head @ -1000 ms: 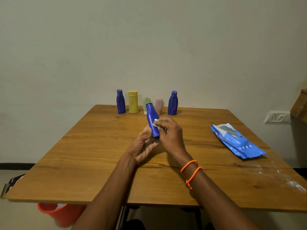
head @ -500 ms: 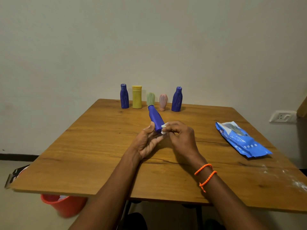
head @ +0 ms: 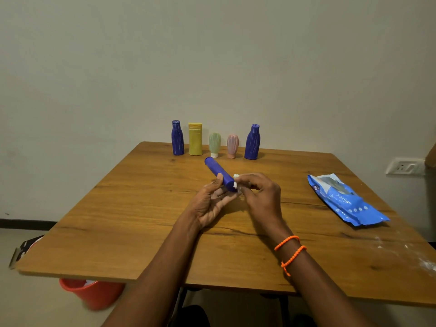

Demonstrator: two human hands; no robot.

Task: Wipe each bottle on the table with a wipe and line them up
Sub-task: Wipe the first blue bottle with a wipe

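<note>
The left hand is holding the blue bottle, now tipped lower than a moment ago. The right hand is pinching the wipe, which has slid down to the bottle's near end. This bottle looks nearly clean.

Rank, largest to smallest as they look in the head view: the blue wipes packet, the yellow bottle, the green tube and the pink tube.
1. Blue plastic wipes packet, though it lies nearer the camera.
2. Yellow rectangular bottle.
3. Pale green tube and pink tube: too alike to rank.
</note>
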